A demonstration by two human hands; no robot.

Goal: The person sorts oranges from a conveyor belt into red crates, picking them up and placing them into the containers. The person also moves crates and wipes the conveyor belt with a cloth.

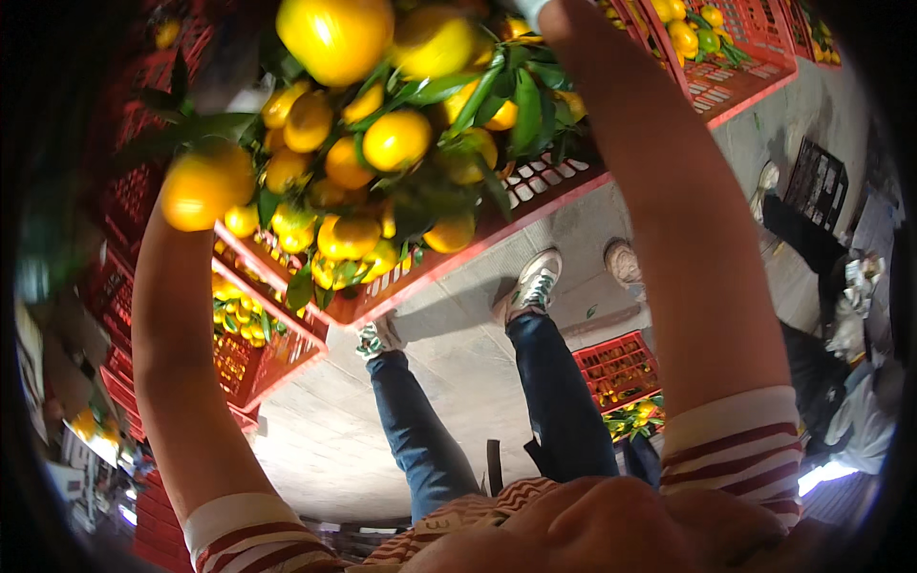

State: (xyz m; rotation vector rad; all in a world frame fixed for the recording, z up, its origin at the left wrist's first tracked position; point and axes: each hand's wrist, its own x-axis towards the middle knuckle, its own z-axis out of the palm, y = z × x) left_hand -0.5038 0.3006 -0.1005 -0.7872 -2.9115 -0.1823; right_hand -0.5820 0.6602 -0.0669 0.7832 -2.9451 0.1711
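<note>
A large cluster of orange citrus fruit [396, 140], probably mandarins, hangs with green leaves [528, 107] over a red plastic crate [444, 276] at the upper middle. My left hand [240, 89], in something pale that looks like a glove, is behind the blurred fruit and leaves at the upper left; its fingers are hidden. At the top edge, right of the cluster, only the pale-covered wrist part of my right hand [536, 11] shows; its fingers are cut off or hidden. What either hand grips cannot be told.
More red crates with citrus stand at the left [286, 358] and upper right [770, 68]. A smaller red crate [620, 365] is beside my leg. A black crate [817, 183] lies on the paved floor [444, 315] near another person's shoe [768, 183]. Other people are at the right.
</note>
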